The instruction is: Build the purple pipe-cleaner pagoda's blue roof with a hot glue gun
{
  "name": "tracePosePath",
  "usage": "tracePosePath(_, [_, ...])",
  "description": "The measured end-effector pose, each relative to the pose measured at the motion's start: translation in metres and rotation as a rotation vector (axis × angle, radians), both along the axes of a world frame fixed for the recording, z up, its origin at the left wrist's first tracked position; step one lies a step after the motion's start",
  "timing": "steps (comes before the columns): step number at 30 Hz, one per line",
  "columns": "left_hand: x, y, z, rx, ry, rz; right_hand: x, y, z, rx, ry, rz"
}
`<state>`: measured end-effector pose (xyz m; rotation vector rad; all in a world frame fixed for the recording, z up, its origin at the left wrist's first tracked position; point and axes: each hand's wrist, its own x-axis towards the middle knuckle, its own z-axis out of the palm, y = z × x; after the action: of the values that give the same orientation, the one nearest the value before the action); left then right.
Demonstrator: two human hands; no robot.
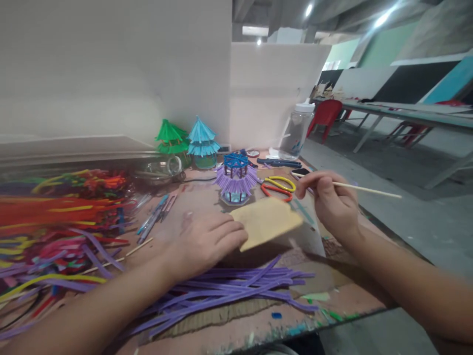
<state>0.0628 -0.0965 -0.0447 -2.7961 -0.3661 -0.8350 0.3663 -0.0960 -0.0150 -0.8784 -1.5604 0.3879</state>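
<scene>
My left hand [212,241] is closed on the near left corner of a pale yellow card [268,223], which is tilted above the work surface. In my right hand [334,204] a thin wooden stick [369,189] is pinched between thumb and fingers, its long end pointing right. Behind the card stands a small pagoda-like model [236,180] with a purple fringed roof and a blue frame on top. Yellow-and-red-handled scissors [279,187] lie to the right of the model. Below my left hand is a pile of purple pipe cleaners [229,291].
Colourful pipe cleaners [55,217] heap up at the left, beside several pens [157,217]. A green-roofed model [170,138], a blue-roofed model [202,140] and a clear jar [162,170] stand at the back. A water bottle [295,130] is near the right table edge.
</scene>
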Motion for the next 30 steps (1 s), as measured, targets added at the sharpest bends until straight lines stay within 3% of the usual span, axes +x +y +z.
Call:
tracePosePath(5, [0.028, -0.005, -0.026, -0.211, 0.120, 0.038, -0.009, 0.006, -0.006, -0.254, -0.234, 0.170])
tracePosePath(8, [0.033, -0.005, -0.031, -0.303, 0.185, 0.030, -0.025, 0.002, -0.012, -0.366, -0.460, 0.264])
tracePosePath(15, [0.028, -0.005, -0.027, -0.328, 0.210, 0.017, -0.044, -0.002, -0.036, -0.391, -0.815, 0.425])
tracePosePath(19, [0.028, -0.004, -0.028, -0.343, 0.212, 0.007, -0.046, 0.002, -0.038, -0.368, -0.977, 0.292])
tracePosePath(23, [0.027, -0.004, -0.028, -0.367, 0.217, -0.004, -0.049, -0.001, -0.032, -0.340, -0.991, 0.462])
tracePosePath(27, [0.027, -0.004, -0.026, -0.363, 0.253, 0.025, -0.052, -0.003, -0.030, -0.351, -1.039, 0.291])
tracePosePath(30, [0.027, -0.005, -0.027, -0.366, 0.244, 0.016, -0.053, -0.003, -0.031, -0.346, -1.023, 0.418])
